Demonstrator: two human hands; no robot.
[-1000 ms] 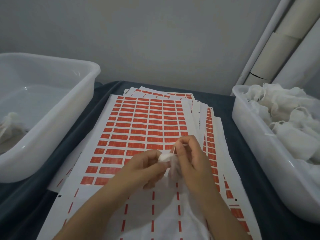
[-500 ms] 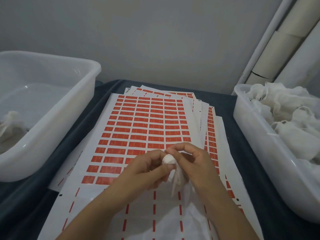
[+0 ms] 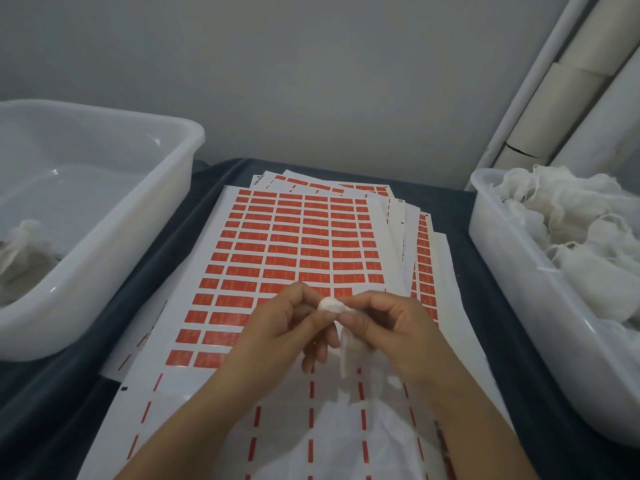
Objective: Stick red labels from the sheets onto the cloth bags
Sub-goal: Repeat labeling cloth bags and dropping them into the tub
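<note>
A stack of white sheets with rows of red labels (image 3: 304,244) lies on the dark cloth in front of me. Above its near half I hold a small white cloth bag (image 3: 333,305). My left hand (image 3: 277,327) pinches the bag's bunched top from the left. From the right, my right hand (image 3: 391,327) pinches the same top with thumb and forefinger. The bag's body hangs down between my hands. The near rows of the top sheet are bare, with only red strips left.
A white tub (image 3: 104,258) at the left holds one cloth bag (image 3: 20,244). Another white tub (image 3: 512,285) at the right is heaped with cloth bags (image 3: 581,230). Pale tubes (image 3: 568,84) lean on the wall at the back right.
Both hands moved nearer with the bag. My right hand drew aside to the right, so the bunched top now shows between the fingertips.
</note>
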